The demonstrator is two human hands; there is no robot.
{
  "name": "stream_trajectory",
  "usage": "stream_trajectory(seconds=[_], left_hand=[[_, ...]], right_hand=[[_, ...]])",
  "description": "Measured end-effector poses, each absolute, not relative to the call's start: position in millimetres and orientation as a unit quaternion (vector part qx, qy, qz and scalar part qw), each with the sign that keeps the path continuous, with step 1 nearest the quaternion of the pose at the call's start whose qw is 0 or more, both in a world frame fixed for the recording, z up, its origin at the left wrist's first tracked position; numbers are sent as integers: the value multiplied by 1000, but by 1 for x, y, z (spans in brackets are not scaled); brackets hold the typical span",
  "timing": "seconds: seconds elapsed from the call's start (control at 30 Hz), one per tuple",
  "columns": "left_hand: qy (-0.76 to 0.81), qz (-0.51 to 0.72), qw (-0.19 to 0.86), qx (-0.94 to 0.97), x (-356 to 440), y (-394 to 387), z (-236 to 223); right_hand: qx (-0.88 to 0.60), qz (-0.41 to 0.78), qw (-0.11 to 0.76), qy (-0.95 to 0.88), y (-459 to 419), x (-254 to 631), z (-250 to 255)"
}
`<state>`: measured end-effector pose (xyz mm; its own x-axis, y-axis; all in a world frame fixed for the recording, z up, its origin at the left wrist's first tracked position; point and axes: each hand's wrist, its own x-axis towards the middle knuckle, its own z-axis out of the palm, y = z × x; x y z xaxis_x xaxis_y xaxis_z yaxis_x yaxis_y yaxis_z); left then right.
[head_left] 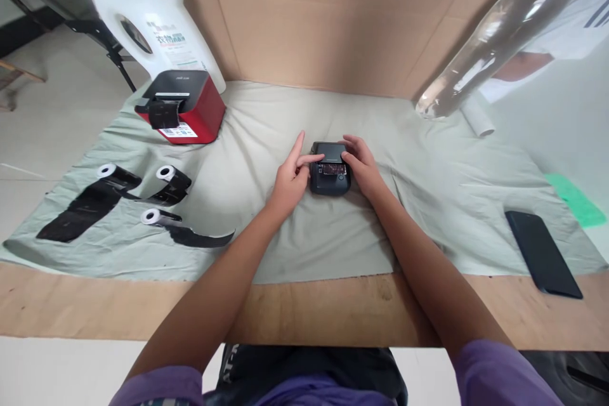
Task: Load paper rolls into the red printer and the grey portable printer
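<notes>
A small black portable receipt printer (329,183) lies on the cloth in front of me, a strip of dark paper showing across its top. My right hand (360,163) grips its right side, with the thumb on the upper edge and the fingers behind. From the left, my left hand (292,176) lays one outstretched finger on the printer's lid, while another finger points away from me. The remaining left fingers are curled beside the device.
A red and black desktop printer (202,111) stands at the back left before a large white jug (137,6). Several paper rolls (174,185) with dark strips lie at left. At right are a phone (543,254), a clear air-filled bag (495,38) and another person's arm (526,65).
</notes>
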<state>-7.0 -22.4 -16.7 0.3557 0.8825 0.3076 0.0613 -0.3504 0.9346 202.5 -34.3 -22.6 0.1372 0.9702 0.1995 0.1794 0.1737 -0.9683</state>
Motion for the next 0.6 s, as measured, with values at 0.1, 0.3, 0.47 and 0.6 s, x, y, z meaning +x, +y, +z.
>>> stream_trajectory(seconds=[0.1,0.3,0.47,0.6], left_hand=[[365,445,471,669,-6,-21,-14],[383,446,465,662,-6,-21,-14],[362,459,455,671,-7,-23,-22],[353,460,445,682,-8,-24,-23]], right_hand=[[-525,366,532,-554,-36,202,-22],[-533,352,538,-549,-41,196,-21],[-539,346,539,-546,-42,195,-22],[-542,340,545,-542,-41,194,-24]])
